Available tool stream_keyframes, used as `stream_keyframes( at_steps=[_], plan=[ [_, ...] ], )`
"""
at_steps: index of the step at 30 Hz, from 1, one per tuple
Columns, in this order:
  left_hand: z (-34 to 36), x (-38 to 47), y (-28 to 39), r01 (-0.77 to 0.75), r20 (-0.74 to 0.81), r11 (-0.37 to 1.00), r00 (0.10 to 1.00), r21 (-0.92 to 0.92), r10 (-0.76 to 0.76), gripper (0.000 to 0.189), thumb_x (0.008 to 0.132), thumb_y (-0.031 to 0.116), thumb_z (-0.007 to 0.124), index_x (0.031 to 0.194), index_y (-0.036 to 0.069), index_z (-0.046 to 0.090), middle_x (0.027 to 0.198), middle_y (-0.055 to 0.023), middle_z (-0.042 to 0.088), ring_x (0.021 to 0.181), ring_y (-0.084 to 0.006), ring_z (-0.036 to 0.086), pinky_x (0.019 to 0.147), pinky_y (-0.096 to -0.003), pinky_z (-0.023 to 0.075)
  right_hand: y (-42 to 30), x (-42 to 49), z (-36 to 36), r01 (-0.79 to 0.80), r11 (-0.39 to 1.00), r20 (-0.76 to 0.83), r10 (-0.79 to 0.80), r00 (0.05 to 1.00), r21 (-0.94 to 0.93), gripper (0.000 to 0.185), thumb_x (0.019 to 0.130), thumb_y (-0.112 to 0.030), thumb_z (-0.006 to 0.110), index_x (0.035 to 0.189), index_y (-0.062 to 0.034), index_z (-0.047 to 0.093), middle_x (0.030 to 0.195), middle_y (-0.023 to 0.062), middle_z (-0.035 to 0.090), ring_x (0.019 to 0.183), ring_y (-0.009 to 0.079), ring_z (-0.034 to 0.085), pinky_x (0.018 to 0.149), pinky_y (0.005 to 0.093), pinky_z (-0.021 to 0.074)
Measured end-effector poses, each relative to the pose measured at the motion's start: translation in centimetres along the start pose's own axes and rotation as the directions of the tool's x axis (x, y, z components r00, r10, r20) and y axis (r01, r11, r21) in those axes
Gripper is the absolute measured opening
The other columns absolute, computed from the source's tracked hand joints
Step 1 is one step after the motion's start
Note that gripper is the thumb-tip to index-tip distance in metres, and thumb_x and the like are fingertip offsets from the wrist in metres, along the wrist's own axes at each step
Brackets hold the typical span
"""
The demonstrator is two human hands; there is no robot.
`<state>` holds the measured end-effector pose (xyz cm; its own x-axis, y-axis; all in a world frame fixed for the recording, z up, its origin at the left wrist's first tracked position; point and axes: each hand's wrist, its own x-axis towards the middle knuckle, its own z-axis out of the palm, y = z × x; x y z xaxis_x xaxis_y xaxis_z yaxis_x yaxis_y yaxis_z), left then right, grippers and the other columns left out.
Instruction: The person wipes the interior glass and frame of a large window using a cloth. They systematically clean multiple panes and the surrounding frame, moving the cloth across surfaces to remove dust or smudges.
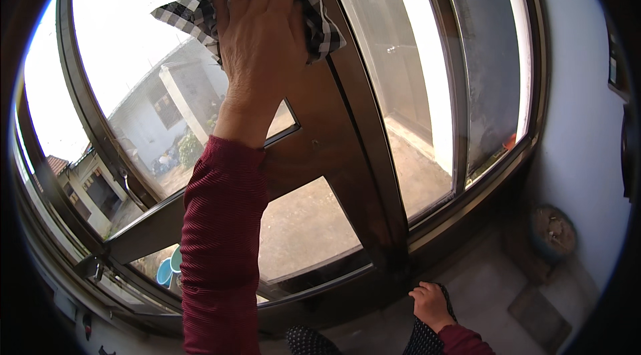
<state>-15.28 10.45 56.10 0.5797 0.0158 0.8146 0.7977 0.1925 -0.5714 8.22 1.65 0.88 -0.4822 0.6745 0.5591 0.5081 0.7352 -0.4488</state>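
Note:
My left hand (pixel 260 49), in a ribbed maroon sleeve, reaches up with its fingers spread over a black-and-white checked cloth (pixel 323 22). It presses the cloth flat against the dark brown frame (pixel 330 104) of a glazed door. One corner of the cloth sticks out to the left over a glass pane (pixel 145 19). Much of the cloth's middle is hidden beneath the hand. Low on the right, my right hand (pixel 431 305) rests on my knee, on dark dotted trousers (pixel 420 337), with no separate object visible in it.
A round pot (pixel 553 232) stands on the floor by the pale wall (pixel 566 79). Near it lies a dark square slab or mat (pixel 538 312). Tall glass side panels (pixel 415 104) adjoin the door. Through the glass, blue tubs (pixel 165 271) and a white building (pixel 145 99) show outside.

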Motion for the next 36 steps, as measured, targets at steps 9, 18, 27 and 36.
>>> stream_keyframes(
  at_steps=[9,18,27,36],
  plan=[
    [-6.2,-9.5,7.5,-0.121,0.505,0.968,0.835,-0.22,0.219,0.051,0.084,0.012,0.062,0.134,0.007,0.057,0.147,-0.0077,0.047,0.145,-0.0301,0.031,0.119,-0.0534,0.0157,0.1,-0.6,-0.3,0.028,1.0,0.006,-0.028,1.0,-0.003,0.015,0.079,-0.008,0.062,0.09,-0.0048,0.071,0.093,0.0085,0.07,0.106,0.0306,0.06,0.096,0.0452,0.0445],
    [-0.9,0.0,1.6,-0.181,0.234,0.981,0.953,-0.076,0.194,0.048,0.085,0.003,0.055,0.132,0.007,0.058,0.145,-0.0086,0.05,0.141,-0.03,0.038,0.117,-0.0547,0.0232,0.0,-0.3,-0.4,0.007,0.999,0.034,-0.008,0.999,0.039,0.016,0.079,-0.008,0.061,0.092,-0.0058,0.071,0.093,0.0078,0.07,0.107,0.0295,0.061,0.097,0.0442,0.0445],
    [4.7,10.2,-3.9,-0.26,0.035,0.958,0.966,0.123,0.257,0.043,0.092,0.007,0.055,0.135,0.014,0.056,0.145,-0.0069,0.05,0.137,-0.0349,0.041,0.11,-0.0585,0.0312,0.4,-0.5,-2.0,-0.061,0.997,-0.07,0.065,0.995,0.055,0.016,0.078,-0.001,0.062,0.088,-0.0048,0.073,0.092,0.0082,0.072,0.102,0.0297,0.063,0.092,0.0441,0.0486],
    [-0.1,2.1,3.1,-0.138,0.208,0.974,0.962,-0.18,0.175,0.04,0.092,0.007,0.057,0.132,0.011,0.058,0.146,-0.0095,0.048,0.139,-0.0345,0.038,0.113,-0.0575,0.027,0.5,-0.4,-2.6,-0.021,1.0,-0.021,0.022,1.0,0.015,0.018,0.08,0.001,0.06,0.091,-0.0052,0.073,0.091,0.0092,0.072,0.099,0.0297,0.065,0.088,0.0427,0.0515]
  ],
)
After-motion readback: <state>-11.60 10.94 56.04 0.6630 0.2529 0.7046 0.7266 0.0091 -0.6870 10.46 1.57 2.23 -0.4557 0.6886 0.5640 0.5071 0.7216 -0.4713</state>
